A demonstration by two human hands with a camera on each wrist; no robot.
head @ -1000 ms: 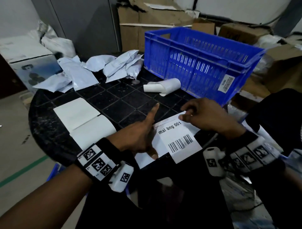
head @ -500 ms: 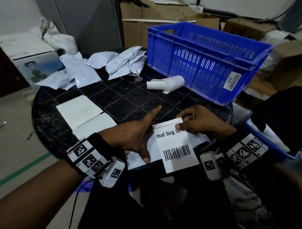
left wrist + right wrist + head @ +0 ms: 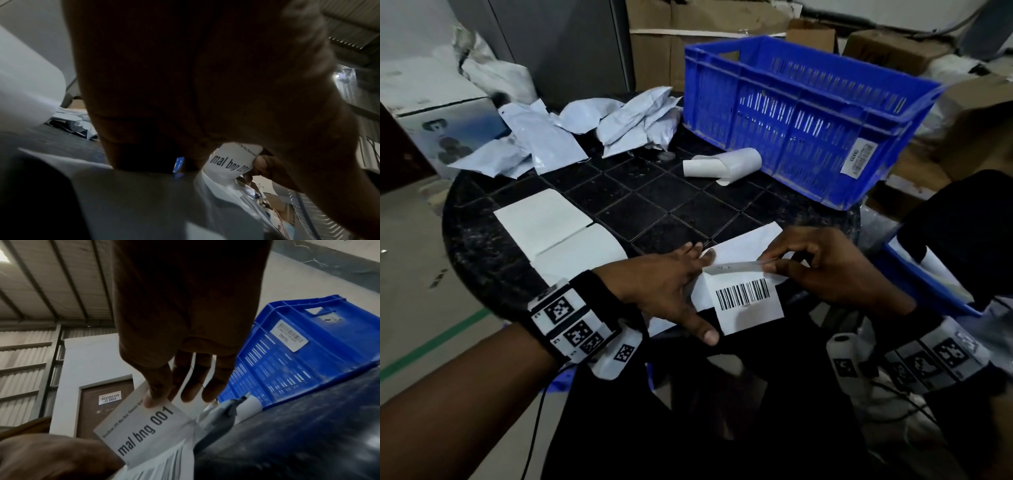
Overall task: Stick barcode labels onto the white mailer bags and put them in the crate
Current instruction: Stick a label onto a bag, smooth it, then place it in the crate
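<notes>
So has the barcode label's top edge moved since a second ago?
Yes. The barcode label lay flat on the mailer bag; now the right hand has folded its top edge back towards the person, away from the blue crate.

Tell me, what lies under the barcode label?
Under the barcode label lies a white mailer bag, held flat by the left hand. The bag's middle is covered; the label's near end overhangs the table.

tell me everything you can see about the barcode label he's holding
The barcode label is a white paper rectangle with a black barcode and the print "mal bng 001". Its top part is bent over, lifted off the white mailer bag beneath. The right hand pinches the top edge; the left hand lies flat beside it, at the table's near edge.
</notes>
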